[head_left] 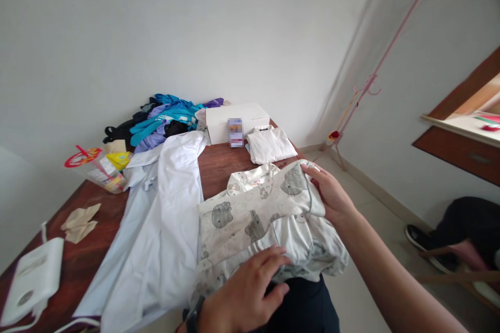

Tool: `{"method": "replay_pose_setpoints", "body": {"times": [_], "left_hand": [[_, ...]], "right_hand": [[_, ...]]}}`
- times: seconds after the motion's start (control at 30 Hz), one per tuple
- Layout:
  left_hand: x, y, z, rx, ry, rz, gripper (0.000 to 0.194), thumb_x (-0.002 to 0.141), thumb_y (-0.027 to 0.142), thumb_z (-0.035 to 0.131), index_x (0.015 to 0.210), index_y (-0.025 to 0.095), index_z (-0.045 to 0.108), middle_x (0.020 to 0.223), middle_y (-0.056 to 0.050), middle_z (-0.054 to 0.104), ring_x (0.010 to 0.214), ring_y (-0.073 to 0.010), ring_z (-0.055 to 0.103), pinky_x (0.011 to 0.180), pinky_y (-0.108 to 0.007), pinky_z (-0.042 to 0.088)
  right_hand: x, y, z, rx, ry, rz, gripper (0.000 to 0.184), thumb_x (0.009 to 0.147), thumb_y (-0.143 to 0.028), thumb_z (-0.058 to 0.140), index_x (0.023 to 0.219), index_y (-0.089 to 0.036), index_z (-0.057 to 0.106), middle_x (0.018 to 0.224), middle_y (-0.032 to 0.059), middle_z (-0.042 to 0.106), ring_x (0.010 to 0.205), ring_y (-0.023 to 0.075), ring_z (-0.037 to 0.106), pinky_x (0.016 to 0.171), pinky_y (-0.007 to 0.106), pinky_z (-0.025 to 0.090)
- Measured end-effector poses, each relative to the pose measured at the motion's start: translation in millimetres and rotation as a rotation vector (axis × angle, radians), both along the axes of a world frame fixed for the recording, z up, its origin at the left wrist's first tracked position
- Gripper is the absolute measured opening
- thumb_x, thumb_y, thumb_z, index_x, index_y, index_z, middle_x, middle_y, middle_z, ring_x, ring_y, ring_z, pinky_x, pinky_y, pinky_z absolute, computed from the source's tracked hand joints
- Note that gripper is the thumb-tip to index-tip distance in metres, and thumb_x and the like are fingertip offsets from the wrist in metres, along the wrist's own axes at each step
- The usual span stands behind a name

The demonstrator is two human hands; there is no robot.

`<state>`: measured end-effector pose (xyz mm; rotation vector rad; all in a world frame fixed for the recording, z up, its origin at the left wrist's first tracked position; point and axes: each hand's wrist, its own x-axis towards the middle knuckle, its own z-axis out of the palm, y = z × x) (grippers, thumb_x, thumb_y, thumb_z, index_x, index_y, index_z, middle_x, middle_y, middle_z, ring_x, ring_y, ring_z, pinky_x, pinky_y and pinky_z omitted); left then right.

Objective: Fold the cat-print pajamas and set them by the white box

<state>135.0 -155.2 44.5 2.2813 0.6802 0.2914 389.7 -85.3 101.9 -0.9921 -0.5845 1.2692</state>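
Your desk [219,166], 8 o'clock: white charging device [37,278]. 10 o'clock: tilted plastic cup [104,173], red straw. 9 o'clock: white long garment [174,187]. 11 o'clock: clothes heap [167,114]. Your left hand [248,286], 6 o'clock: fingers spread on cat-print garment [253,210], centre, near desk edge. 12 o'clock: white box [242,112]. 1 o'clock: folded white T-shirt [272,146]. Your right hand [332,192], 3 o'clock: grip pinching print garment's right edge.

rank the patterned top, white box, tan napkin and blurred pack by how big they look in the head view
1. patterned top
2. white box
3. tan napkin
4. blurred pack
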Motion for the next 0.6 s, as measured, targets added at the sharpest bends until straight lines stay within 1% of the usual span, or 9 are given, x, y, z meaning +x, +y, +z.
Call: {"method": "replay_pose_setpoints", "body": {"times": [0.07,0.13,0.17,0.23,0.33,0.4,0.47,0.53,0.6], "left_hand": [[10,0,-13.3,0.110,0.071,0.011,0.053,0.101,0.030,0.058,0.152,0.025,0.048,0.165,-0.008,0.038,0.153,-0.0290,0.034,0.125,-0.047,0.035],[18,3,-29.2,0.220,0.149,0.080,0.059,0.102,0.035,0.056,0.158,0.022,0.041,0.168,-0.014,0.032,0.153,-0.0352,0.033,0.121,-0.054,0.038],[20,5,-37.0,0.259,0.188,0.123,0.062,0.103,0.038,0.055,0.159,0.020,0.039,0.166,-0.017,0.034,0.150,-0.0370,0.038,0.118,-0.055,0.043],[23,7,-51.1,0.321,0.250,0.222,0.064,0.103,0.043,0.053,0.159,0.015,0.038,0.157,-0.022,0.047,0.141,-0.0374,0.051,0.110,-0.053,0.050],[21,7,-66.3,0.409,0.305,0.365,0.055,0.105,0.045,0.049,0.149,0.013,0.053,0.134,-0.022,0.067,0.124,-0.0349,0.066,0.102,-0.049,0.055],[17,7,-71.1,0.461,0.337,0.443,0.044,0.106,0.043,0.046,0.132,0.014,0.067,0.117,-0.020,0.075,0.112,-0.0333,0.071,0.099,-0.048,0.056],[10,7,-70.9,0.514,0.350,0.473,0.037,0.108,0.036,0.044,0.121,0.016,0.072,0.107,-0.018,0.077,0.108,-0.0317,0.073,0.100,-0.048,0.055],[2,7,-65.9,0.575,0.348,0.467,0.035,0.108,0.027,0.042,0.125,0.018,0.071,0.107,-0.016,0.078,0.111,-0.0309,0.072,0.104,-0.050,0.052],[-4,7,-57.8,0.619,0.349,0.453,0.039,0.107,0.018,0.040,0.136,0.020,0.066,0.114,-0.015,0.077,0.116,-0.0307,0.070,0.109,-0.054,0.049]], "right_hand": [[-3,3,14.8,0.023,0.010,0.000,0.027,0.074,-0.029,0.085,0.096,-0.021,0.070,0.082,0.0011,0.078,0.075,0.0226,0.076,0.072,0.033,0.063],[-2,3,27.9,0.048,-0.007,0.001,0.027,0.074,-0.029,0.085,0.095,-0.021,0.070,0.081,0.0004,0.077,0.074,0.0220,0.075,0.071,0.032,0.063],[-1,3,33.2,0.059,-0.026,0.000,0.027,0.074,-0.029,0.085,0.094,-0.021,0.070,0.080,0.0002,0.077,0.073,0.0217,0.075,0.070,0.032,0.063],[5,2,41.4,0.067,-0.062,-0.011,0.026,0.074,-0.030,0.086,0.093,-0.021,0.070,0.078,-0.0001,0.076,0.071,0.0214,0.075,0.069,0.031,0.063],[15,-2,48.3,0.060,-0.065,-0.019,0.023,0.074,-0.029,0.085,0.091,-0.021,0.071,0.076,0.0000,0.076,0.066,0.0199,0.073,0.066,0.030,0.063],[21,-6,50.7,0.055,-0.064,-0.023,0.020,0.075,-0.029,0.084,0.087,-0.020,0.071,0.074,0.0004,0.076,0.063,0.0186,0.072,0.062,0.028,0.062],[27,-10,51.0,0.053,-0.085,-0.040,0.017,0.077,-0.030,0.083,0.082,-0.020,0.070,0.072,0.0015,0.075,0.061,0.0184,0.072,0.059,0.027,0.062],[35,-12,47.8,0.061,-0.119,-0.056,0.017,0.078,-0.032,0.081,0.081,-0.020,0.070,0.073,0.0033,0.076,0.062,0.0198,0.073,0.059,0.027,0.062],[44,-12,39.2,0.064,-0.147,-0.060,0.018,0.078,-0.033,0.082,0.083,-0.020,0.071,0.076,0.0044,0.077,0.065,0.0209,0.074,0.061,0.028,0.063]]}}
